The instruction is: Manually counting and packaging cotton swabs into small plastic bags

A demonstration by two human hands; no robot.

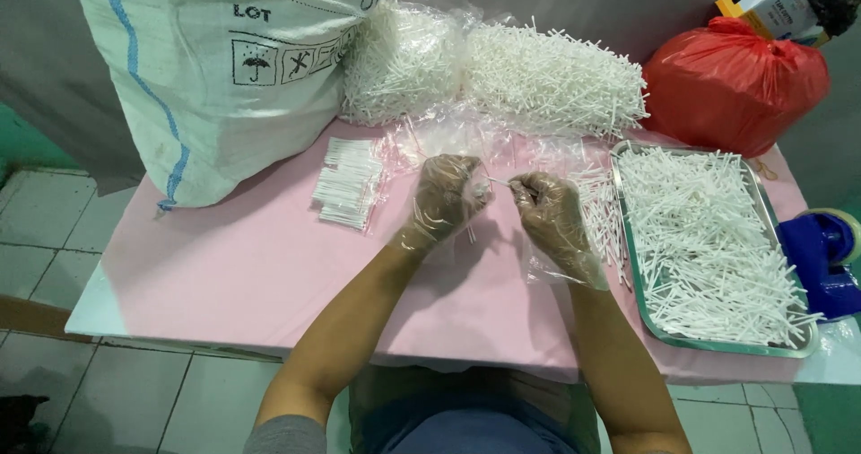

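Observation:
My left hand (448, 196) and my right hand (552, 216) both wear loose clear plastic gloves and meet above the middle of the pink table (224, 266). The left fingers curl around a small clear bag holding white sticks. Between thumb and finger my right hand pinches a thin white stick (499, 181), its tip pointing at the left hand. A loose pile of white sticks (599, 205) lies on clear plastic just right of my right hand.
A metal tray (639, 266) full of white sticks sits at the right. Packed stick bundles (348, 183) lie left of my hands. Behind are heaped bags of sticks (502, 68), a large white woven sack (224, 68), a red plastic bag (735, 82) and a blue tape dispenser (821, 257).

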